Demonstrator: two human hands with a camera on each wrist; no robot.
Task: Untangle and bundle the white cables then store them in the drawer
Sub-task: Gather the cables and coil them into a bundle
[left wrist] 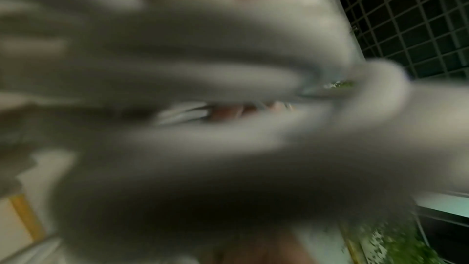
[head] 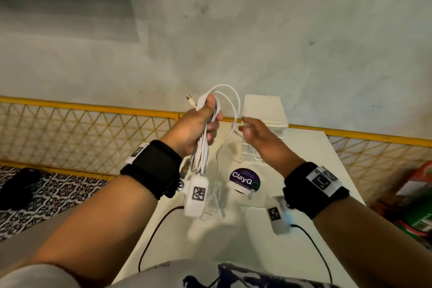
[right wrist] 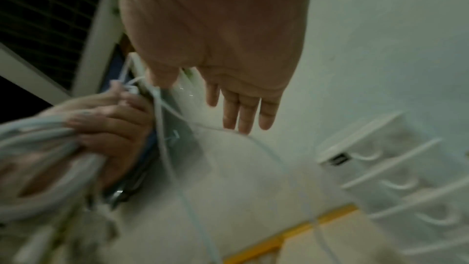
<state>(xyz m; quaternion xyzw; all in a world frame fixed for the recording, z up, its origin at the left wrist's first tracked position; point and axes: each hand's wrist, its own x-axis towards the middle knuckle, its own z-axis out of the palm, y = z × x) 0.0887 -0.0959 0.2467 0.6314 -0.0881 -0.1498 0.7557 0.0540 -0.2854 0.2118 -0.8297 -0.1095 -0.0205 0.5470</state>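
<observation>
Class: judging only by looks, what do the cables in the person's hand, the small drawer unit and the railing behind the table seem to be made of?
White cables: probably plastic-sheathed, smooth and bending in soft loops; one end shows a metallic plug.
Drawer unit: seemingly moulded white plastic, with curved handles formed into the fronts.
Railing: likely painted metal, a yellow bar over thin diagonal mesh.

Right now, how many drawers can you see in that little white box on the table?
3, stacked in the white unit: the top drawer, the middle drawer under it, and the lowest drawer. More may be hidden past the picture's edge.
</observation>
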